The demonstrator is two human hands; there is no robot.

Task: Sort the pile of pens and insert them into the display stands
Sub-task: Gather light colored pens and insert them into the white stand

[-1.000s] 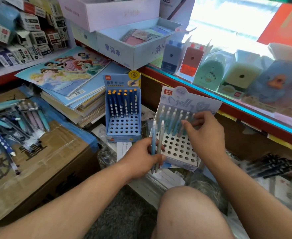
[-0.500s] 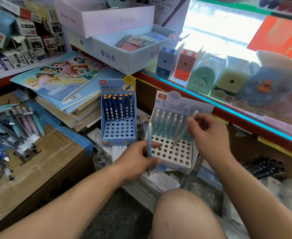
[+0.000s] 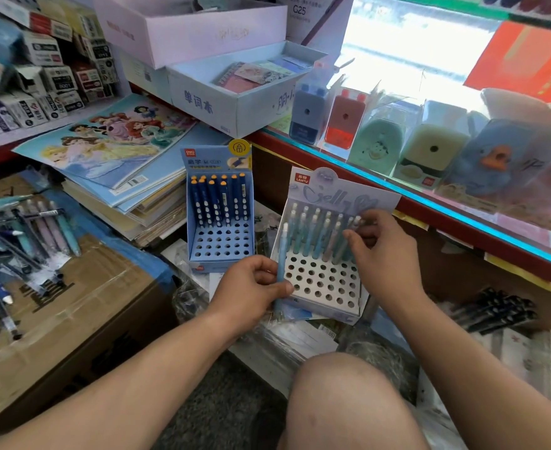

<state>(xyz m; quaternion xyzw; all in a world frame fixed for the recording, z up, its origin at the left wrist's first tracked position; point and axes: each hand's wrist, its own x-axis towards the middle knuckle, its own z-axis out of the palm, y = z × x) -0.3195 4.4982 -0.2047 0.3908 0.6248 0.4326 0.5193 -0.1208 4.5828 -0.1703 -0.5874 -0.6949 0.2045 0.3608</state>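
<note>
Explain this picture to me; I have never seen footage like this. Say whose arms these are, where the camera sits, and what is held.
There is no machine here. A person works with bare hands, and the single camera is worn on their head, looking forward and down, so the arms and the knee are their own. The left hand grips one light blue pen upright. The right hand has its fingers at the tops of the pastel pens standing in the white display stand; whether it pinches one is unclear. Beside it stands a blue display stand with dark blue pens in its back rows. To the left, a pile of loose pens lies on a cardboard box, waiting to be sorted.
</note>
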